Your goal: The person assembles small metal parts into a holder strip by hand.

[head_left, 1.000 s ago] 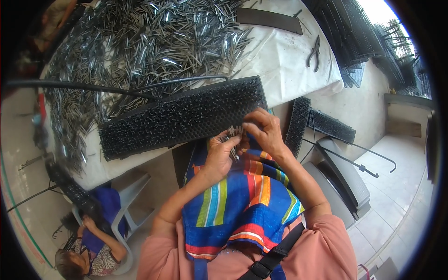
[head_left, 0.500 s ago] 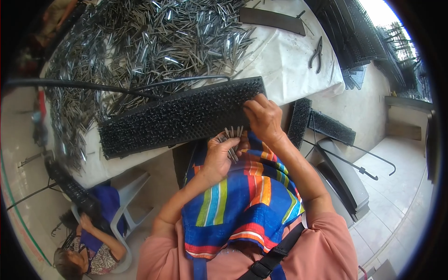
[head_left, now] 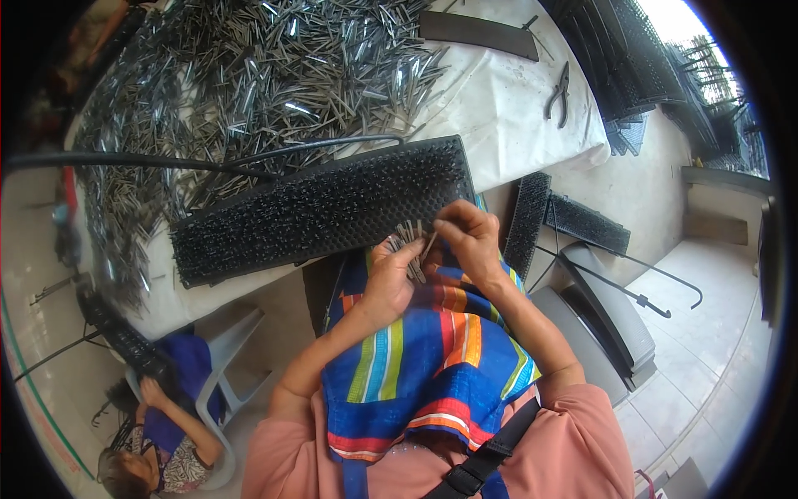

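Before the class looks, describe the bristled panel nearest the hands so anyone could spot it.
Find the white tablecloth. Across its near edge, beyond the left hand, is a long black bristled panel, partly bare at lower right. Unlike the two panels farther right, it overlaps the tablecloth.

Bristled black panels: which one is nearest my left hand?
The long panel with a bare honeycomb patch, just beyond your left hand. The two bristled panels past your right hand are clearly farther off.

Slim strips (head_left: 408, 234) (grey) fan from the left hand (head_left: 391, 279).
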Motion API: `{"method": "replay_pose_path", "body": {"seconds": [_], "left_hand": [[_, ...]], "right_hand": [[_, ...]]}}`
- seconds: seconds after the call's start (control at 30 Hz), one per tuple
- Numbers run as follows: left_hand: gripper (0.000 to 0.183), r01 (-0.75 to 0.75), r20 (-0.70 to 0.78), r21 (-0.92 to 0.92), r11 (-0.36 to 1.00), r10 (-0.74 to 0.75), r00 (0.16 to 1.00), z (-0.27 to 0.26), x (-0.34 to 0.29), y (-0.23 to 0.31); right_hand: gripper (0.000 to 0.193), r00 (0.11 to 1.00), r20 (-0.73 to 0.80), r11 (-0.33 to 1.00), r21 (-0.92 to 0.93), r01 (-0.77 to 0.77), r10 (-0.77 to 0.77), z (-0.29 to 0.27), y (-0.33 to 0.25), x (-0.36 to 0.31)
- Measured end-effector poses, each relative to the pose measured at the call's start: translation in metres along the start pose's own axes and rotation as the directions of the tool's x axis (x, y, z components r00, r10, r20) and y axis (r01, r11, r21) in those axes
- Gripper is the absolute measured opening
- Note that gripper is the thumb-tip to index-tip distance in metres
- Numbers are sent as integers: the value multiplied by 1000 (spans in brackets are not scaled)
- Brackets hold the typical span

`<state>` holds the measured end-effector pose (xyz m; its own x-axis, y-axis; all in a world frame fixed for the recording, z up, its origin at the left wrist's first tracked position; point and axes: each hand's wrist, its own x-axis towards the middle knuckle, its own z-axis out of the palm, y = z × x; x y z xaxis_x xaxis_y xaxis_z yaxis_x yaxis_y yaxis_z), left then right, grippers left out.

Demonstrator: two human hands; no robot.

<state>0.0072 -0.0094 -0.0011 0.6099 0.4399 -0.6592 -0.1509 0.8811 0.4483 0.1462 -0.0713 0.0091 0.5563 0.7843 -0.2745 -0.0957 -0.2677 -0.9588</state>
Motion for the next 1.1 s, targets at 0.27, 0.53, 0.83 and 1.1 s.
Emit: {"method": "replay_pose_path", "body": {"seconds": [0.27,0.53,0.83,1.1], "left_hand": [[17,73,-54,64,995,-69,996,0,-3,-3],[16,95,-40,16,995,-94,995,3,0,0],[18,62,-20,17,998,-62,998,7,12,-3],[17,50,-3,6,999,-50,999,18,10,-3]], "right_hand": [[6,821,-217,825,-364,433,-527,-12,-5,34],[11,746,93,558,-604,569,-659,-9,8,45],[16,764,206,436,-718,543,-612,-10,6,48],[8,991,117,980,-178,92,-71,-19,10,16]]}}
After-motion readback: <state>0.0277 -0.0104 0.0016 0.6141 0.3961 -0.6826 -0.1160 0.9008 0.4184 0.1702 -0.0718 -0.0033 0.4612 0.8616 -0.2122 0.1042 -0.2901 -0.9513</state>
